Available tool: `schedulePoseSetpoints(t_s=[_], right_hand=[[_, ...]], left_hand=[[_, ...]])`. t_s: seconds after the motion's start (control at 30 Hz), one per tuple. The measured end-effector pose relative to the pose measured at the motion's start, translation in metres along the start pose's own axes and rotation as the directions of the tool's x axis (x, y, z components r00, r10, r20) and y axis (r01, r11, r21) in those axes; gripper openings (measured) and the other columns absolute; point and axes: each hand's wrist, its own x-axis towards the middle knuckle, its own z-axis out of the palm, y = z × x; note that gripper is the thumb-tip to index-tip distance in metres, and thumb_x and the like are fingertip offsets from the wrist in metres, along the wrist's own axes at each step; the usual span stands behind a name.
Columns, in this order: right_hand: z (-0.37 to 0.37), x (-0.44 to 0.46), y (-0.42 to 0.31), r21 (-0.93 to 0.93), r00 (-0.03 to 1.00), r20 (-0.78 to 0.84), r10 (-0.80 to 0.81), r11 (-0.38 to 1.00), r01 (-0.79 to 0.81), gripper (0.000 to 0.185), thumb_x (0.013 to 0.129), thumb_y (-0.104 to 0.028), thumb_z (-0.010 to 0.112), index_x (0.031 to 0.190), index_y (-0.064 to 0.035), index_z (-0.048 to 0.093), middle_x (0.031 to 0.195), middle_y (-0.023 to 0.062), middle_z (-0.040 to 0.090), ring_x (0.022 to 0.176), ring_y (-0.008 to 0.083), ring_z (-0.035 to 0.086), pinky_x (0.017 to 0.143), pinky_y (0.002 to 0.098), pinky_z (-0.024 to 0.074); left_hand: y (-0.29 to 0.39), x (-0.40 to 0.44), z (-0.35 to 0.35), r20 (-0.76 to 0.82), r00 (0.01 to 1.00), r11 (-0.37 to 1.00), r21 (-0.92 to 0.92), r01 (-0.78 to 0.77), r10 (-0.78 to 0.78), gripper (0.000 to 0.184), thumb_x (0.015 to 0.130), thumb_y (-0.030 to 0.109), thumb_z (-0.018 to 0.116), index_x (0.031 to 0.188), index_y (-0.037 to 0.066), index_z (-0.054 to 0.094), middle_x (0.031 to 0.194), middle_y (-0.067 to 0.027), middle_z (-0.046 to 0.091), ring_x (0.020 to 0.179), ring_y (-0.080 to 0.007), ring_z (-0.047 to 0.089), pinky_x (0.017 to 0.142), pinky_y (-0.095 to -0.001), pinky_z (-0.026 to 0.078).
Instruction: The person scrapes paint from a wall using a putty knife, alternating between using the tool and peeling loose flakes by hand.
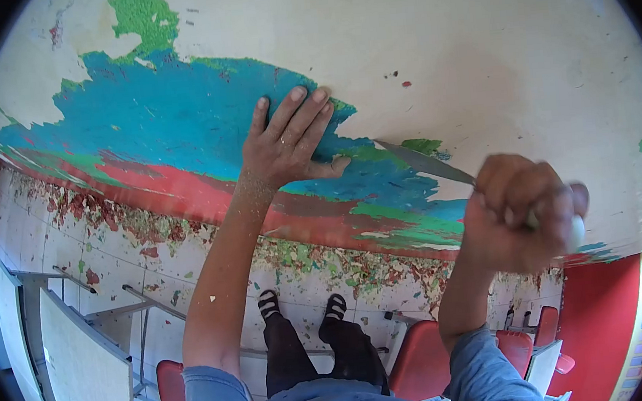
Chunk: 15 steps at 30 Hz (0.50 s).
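Observation:
A large pale surface (429, 38) bears an irregular patch of blue paint (167, 99), with green, red and brown layers along its lower edge. My left hand (289, 142) lies on the blue patch, fingers stretched out and pointing up, with small flecks on the wrist. My right hand (524, 209) is closed around the pale handle of a scraper (428, 164). The thin metal blade points up and left, its tip near the green edge of the patch, right of my left hand. Whether the tip touches the surface is unclear.
Paint flakes (365, 265) lie scattered on the tiled floor (123, 256) below the surface. Folded pale boards with metal frames (83, 359) stand at lower left. Red chairs (419, 360) are near my legs, and a red wall panel (598, 314) is at lower right.

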Motion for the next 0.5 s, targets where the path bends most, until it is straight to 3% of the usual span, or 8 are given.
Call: schedulePoseSetpoints(t_s=[0.1,0.13,0.2,0.3,0.4,0.5], right_hand=[[0.006,-0.002,-0.002,-0.132,0.999,-0.049,0.016,0.991,-0.022,0.011,0.081,-0.015,0.04,0.073,-0.0089,0.041,0.049,0.0043,0.037,0.036,0.0119,0.031,0.033,0.0254,0.0228],[0.006,-0.004,-0.004,-0.13,0.997,-0.078,0.014,0.991,-0.024,0.01,0.08,-0.014,0.042,0.072,-0.0076,0.041,0.049,0.0057,0.038,0.038,0.0138,0.033,0.034,0.0264,0.0244],[0.006,-0.01,-0.001,0.162,0.968,-0.228,0.106,0.984,-0.069,0.017,0.074,-0.007,0.05,0.066,-0.0026,0.036,0.05,0.0113,0.043,0.045,0.0215,0.043,0.037,0.0308,0.0314],[0.008,-0.005,-0.007,0.026,0.992,-0.063,0.113,0.993,-0.112,0.017,0.074,-0.008,0.051,0.064,-0.0033,0.038,0.057,0.0131,0.047,0.049,0.0235,0.045,0.042,0.033,0.036],[0.02,-0.017,0.037,-0.139,0.995,-0.08,-0.063,0.989,0.051,0.012,0.081,-0.016,0.042,0.072,-0.008,0.042,0.052,0.0051,0.039,0.039,0.0133,0.032,0.037,0.0275,0.027],[0.02,-0.006,0.02,-0.116,0.998,0.036,-0.05,0.992,0.054,0.014,0.081,-0.017,0.04,0.071,-0.0083,0.039,0.05,0.0043,0.036,0.037,0.0113,0.029,0.035,0.026,0.0235]], left_hand=[[-0.004,0.002,0.0,-0.017,0.994,0.992,0.054,-0.11,0.111,0.078,0.063,0.067,0.05,0.112,0.006,0.048,0.123,-0.0085,0.044,0.12,-0.0256,0.035,0.103,-0.0484,0.016],[-0.004,0.002,0.001,-0.014,0.996,0.996,0.039,-0.082,0.083,0.073,0.065,0.066,0.048,0.112,0.009,0.049,0.125,-0.0051,0.043,0.12,-0.0228,0.035,0.104,-0.0469,0.015],[-0.001,0.0,0.0,-0.004,1.0,1.0,0.007,-0.017,0.017,0.064,0.07,0.063,0.045,0.112,0.016,0.052,0.127,0.0018,0.042,0.121,-0.017,0.035,0.105,-0.0438,0.014],[-0.001,-0.001,0.002,-0.013,1.0,1.0,0.022,-0.017,0.017,0.063,0.07,0.063,0.045,0.112,0.017,0.052,0.128,0.0022,0.041,0.12,-0.017,0.036,0.105,-0.0436,0.014],[-0.001,-0.001,-0.001,-0.003,1.0,1.0,-0.001,-0.012,0.012,0.062,0.071,0.062,0.044,0.112,0.016,0.052,0.128,0.0022,0.041,0.12,-0.017,0.035,0.105,-0.0437,0.013],[-0.001,-0.001,-0.001,0.011,1.0,1.0,0.006,-0.017,0.017,0.061,0.071,0.061,0.044,0.113,0.016,0.052,0.128,0.0021,0.041,0.121,-0.0169,0.035,0.105,-0.0434,0.013]])
